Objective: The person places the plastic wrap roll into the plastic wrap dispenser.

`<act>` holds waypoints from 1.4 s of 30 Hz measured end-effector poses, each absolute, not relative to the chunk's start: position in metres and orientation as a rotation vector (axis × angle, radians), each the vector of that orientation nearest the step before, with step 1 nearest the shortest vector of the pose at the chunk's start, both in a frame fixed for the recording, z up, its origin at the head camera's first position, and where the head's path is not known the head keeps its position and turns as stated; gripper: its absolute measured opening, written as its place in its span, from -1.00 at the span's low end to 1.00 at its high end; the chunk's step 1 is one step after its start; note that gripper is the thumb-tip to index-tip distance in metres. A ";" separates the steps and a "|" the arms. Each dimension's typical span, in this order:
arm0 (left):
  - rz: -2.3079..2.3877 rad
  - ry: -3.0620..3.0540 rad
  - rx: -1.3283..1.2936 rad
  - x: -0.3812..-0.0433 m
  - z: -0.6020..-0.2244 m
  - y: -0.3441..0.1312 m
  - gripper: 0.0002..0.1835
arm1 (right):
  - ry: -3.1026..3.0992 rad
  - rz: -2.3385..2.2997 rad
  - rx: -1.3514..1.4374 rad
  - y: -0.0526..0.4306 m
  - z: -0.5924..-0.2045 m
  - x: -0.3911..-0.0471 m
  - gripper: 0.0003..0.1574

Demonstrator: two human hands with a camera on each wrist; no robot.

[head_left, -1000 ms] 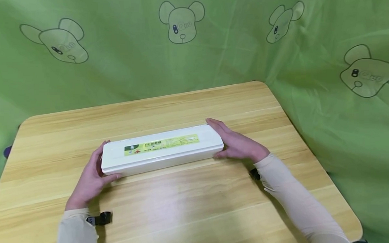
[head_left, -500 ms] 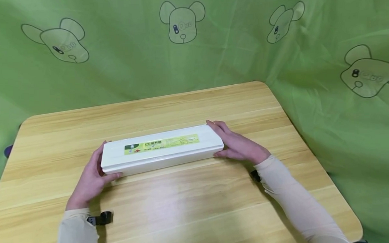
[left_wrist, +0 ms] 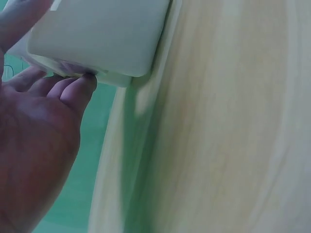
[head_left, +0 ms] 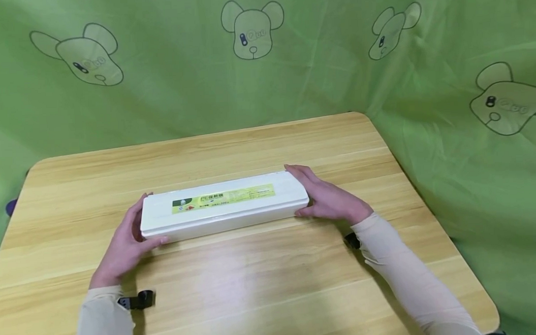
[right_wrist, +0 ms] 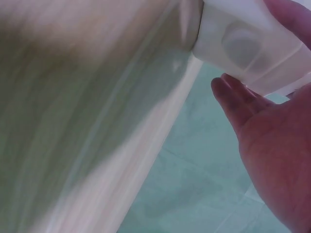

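A long white cling film box (head_left: 225, 219) with a yellow-green label (head_left: 222, 198) on its lid lies across the middle of the wooden table. Its lid is down. My left hand (head_left: 126, 246) grips the left end, thumb on the front side and fingers round the back. At the right end my right hand (head_left: 328, 197) holds it the same way, thumb in front and fingers behind. In the left wrist view, the fingers (left_wrist: 73, 92) bend against the far side of the box (left_wrist: 102, 36). The right wrist view has a round shape showing on the box's end face (right_wrist: 243, 46).
The wooden table (head_left: 255, 296) has rounded corners and extends on all sides of the box. Green curtains (head_left: 181, 91) printed with bear heads hang behind it and along the right. A black wrist camera (head_left: 139, 300) sits at the left wrist, another (head_left: 352, 241) at the right.
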State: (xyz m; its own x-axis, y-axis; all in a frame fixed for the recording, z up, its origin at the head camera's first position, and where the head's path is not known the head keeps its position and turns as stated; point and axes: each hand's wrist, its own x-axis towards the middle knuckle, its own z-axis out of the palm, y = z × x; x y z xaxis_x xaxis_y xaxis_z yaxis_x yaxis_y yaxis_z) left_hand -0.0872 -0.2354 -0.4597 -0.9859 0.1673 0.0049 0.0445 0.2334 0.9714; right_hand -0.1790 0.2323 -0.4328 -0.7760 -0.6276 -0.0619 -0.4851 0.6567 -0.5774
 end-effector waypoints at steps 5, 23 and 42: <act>1.860 2.434 0.193 -0.088 -0.462 -0.235 0.18 | 2.609 -0.806 -0.903 0.233 -0.430 -0.179 0.41; 1.895 2.385 0.265 -0.086 -0.462 -0.233 0.09 | 2.602 -0.789 -0.972 0.232 -0.433 -0.181 0.47; 2.058 2.251 0.229 -0.084 -0.457 -0.230 -0.04 | 2.532 -0.904 -0.913 0.235 -0.434 -0.184 0.41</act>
State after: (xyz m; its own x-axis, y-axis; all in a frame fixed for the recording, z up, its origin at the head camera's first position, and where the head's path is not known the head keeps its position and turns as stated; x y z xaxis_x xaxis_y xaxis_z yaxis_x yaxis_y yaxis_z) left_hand -0.0838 -0.2299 -0.4567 -0.9853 0.1660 0.0392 0.0539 0.0851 0.9949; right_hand -0.1836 0.2348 -0.4336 -0.7525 -0.6553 -0.0657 -0.4656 0.5999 -0.6506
